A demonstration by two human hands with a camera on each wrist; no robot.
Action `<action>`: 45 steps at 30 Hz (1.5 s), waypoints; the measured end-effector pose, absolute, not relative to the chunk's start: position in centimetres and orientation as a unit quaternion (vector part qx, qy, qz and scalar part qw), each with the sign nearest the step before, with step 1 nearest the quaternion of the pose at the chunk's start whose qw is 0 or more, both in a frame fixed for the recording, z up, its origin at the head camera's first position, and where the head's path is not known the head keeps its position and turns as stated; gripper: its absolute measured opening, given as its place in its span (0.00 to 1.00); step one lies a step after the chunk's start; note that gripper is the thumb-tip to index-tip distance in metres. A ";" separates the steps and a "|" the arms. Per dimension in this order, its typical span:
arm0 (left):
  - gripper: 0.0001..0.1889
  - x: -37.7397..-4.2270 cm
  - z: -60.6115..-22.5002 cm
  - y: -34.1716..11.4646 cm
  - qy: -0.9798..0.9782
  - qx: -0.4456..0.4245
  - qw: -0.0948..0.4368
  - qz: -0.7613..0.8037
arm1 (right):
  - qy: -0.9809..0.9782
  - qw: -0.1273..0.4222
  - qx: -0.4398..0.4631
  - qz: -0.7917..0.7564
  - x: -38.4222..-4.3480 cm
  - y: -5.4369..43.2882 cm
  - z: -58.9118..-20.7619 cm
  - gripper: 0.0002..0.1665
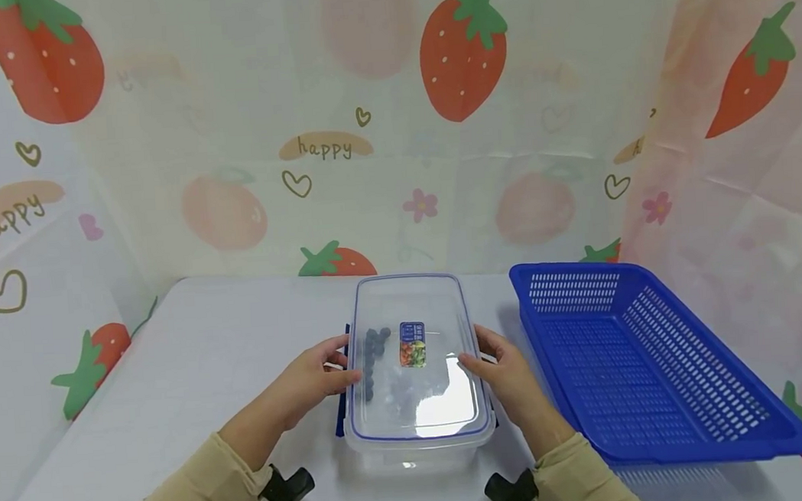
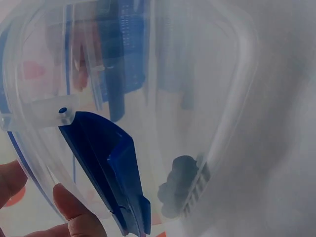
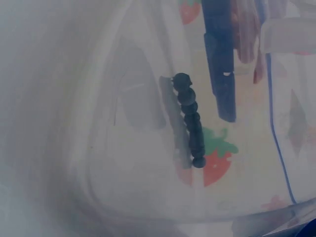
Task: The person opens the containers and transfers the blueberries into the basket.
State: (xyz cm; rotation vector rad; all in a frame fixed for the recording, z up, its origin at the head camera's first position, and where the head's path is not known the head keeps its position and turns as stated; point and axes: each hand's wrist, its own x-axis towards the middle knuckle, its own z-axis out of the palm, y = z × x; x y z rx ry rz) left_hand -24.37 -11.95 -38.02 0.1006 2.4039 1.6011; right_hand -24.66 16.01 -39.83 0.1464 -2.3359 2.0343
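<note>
A clear plastic food container stands on the table, its clear lid with a blue seal on top. Small dark round fruits, like blueberries, show through the lid along the left side; in the right wrist view the blueberries form a row. My left hand holds the lid's left edge, thumb on top. At the right edge, my right hand holds it the same way. A blue latch hangs swung down from the lid in the left wrist view. A label marks the lid's middle.
To the right lies a blue perforated plastic basket, near the container. A white cloth covers the table. Behind hangs a strawberry-print curtain. Black wrist devices sit below both sleeves.
</note>
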 end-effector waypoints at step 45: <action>0.42 -23.3 -35.5 -12.6 0.765 0.062 0.193 0.611 | -0.756 0.016 -0.015 0.654 -23.4 16.6 -36.5 0.30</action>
